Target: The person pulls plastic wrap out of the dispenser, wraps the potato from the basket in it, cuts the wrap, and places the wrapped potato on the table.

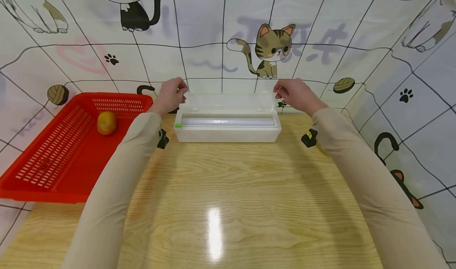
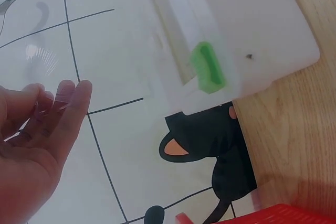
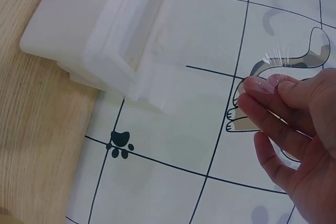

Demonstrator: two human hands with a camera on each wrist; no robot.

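1. The white box (image 1: 228,135) stands at the middle of the worktop's (image 1: 256,182) far edge, long side along that edge; a pale roll (image 1: 228,121) shows in its slot, and a green slider (image 1: 178,125) sits at its left end.
2. The left hand (image 1: 170,95) is up past the box's left end, thumb and fingertips pinching clear film (image 2: 41,60); the right hand (image 1: 297,94) does likewise past the right end; the 2 hands are well apart, a box-length between them; the film's full outline is too transparent to trace.
3. The red basket (image 1: 46,193) covers the worktop's far-left corner, near the left forearm; 1 orange-yellow fruit (image 1: 107,123) lies inside, towards the basket's far end.
4. Behind the far edge hangs a white backdrop (image 1: 203,23) with lines and cartoon cats; beige sleeves (image 1: 370,189) cover both arms.
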